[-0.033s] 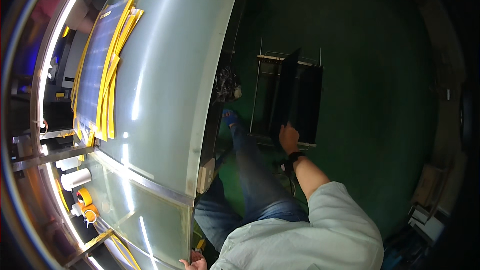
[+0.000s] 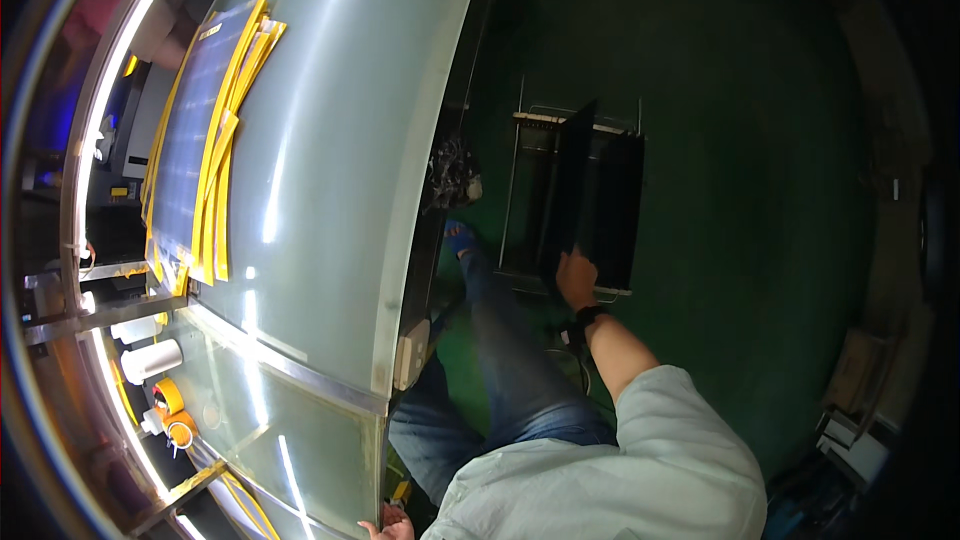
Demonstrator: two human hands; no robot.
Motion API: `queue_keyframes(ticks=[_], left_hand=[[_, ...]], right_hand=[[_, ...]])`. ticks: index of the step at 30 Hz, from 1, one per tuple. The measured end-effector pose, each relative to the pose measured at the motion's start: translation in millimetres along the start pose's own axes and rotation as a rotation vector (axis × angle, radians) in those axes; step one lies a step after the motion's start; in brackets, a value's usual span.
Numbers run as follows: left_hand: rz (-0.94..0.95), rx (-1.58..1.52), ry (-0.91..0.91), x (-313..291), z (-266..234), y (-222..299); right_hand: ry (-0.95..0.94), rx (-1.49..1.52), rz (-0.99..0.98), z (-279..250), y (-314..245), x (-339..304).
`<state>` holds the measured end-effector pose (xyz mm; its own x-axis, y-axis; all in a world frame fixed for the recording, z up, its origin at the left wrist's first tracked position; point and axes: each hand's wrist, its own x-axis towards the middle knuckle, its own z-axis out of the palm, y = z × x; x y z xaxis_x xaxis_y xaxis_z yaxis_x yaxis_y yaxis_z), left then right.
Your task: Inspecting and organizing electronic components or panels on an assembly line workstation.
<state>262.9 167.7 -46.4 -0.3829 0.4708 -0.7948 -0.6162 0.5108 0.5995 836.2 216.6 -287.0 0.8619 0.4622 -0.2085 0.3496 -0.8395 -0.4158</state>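
My right hand (image 2: 577, 279), with a dark band on its wrist, is closed on the near edge of a thin dark panel (image 2: 572, 190). The panel stands tilted in a metal wire rack (image 2: 508, 210) on the floor. Other dark sheets (image 2: 620, 210) stand upright along the rack's right side. By the near corner of the worktable (image 2: 340, 130), my left hand (image 2: 393, 523) is partly cut off by the lower edge; its visible fingers are loosely apart, with no held thing showing. A small yellow item (image 2: 401, 492) lies close to that hand.
A stack of dark blue sheets with yellow borders (image 2: 205, 130) lies on the table's far left. Tape rolls (image 2: 168, 397) and a white roll (image 2: 152, 360) sit beside the lit metal frame. A black plastic bag (image 2: 455, 172) is between table and rack. Boxes (image 2: 858, 370) stand at right.
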Motion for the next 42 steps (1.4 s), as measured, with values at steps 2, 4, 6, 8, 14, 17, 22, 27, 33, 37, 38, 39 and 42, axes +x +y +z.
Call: queue_keyframes(ticks=[2, 4, 6, 8, 14, 17, 22, 27, 33, 37, 38, 39, 42], left_hand=[[0.005, 0.007, 0.004, 0.4, 5.7, -2.9], [0.006, 0.01, 0.007, 1.2, 10.9, -4.8], [0.008, 0.017, 0.009, 4.2, 18.6, -10.7], [-0.005, 0.032, 0.018, 8.6, 27.7, -17.4], [-0.017, 0.039, 0.008, 16.5, 53.0, -25.8], [-0.021, 0.052, 0.006, 21.1, 64.2, -27.3], [-0.028, 0.07, 0.008, 27.1, 81.9, -30.6], [-0.034, 0.083, 0.001, 34.1, 93.6, -34.8], [-0.038, 0.087, -0.024, 43.0, 100.9, -36.3], [-0.044, 0.1, -0.044, 49.3, 110.2, -38.5], [-0.048, 0.101, -0.048, 51.7, 113.2, -40.0], [-0.044, 0.1, -0.048, 51.0, 113.1, -39.2], [-0.017, 0.107, -0.054, 50.3, 112.1, -32.8]], right_hand=[[-0.123, -0.024, 0.017, -0.5, -4.2, 2.9], [-0.1, -0.008, 0.008, -0.9, -7.7, 5.6], [-0.082, 0.005, 0.006, -1.1, -8.3, 9.5], [-0.126, -0.024, 0.025, 0.1, -4.3, 12.4], [-0.165, -0.043, 0.037, 9.2, -5.6, 33.6], [-0.139, -0.039, 0.027, 10.9, -11.0, 35.0], [-0.12, 0.017, 0.018, -1.3, -7.7, 0.3], [-0.147, -0.017, 0.066, 3.0, -1.2, -9.9], [-0.118, -0.007, 0.049, 2.8, -2.7, -1.5], [-0.121, 0.001, 0.047, 12.1, 4.1, 14.2], [-0.142, -0.011, 0.064, 14.7, 6.5, 21.0], [-0.145, -0.006, 0.062, 17.7, 4.4, 26.1], [-0.266, 0.031, -0.009, 24.7, 3.0, 44.1]])
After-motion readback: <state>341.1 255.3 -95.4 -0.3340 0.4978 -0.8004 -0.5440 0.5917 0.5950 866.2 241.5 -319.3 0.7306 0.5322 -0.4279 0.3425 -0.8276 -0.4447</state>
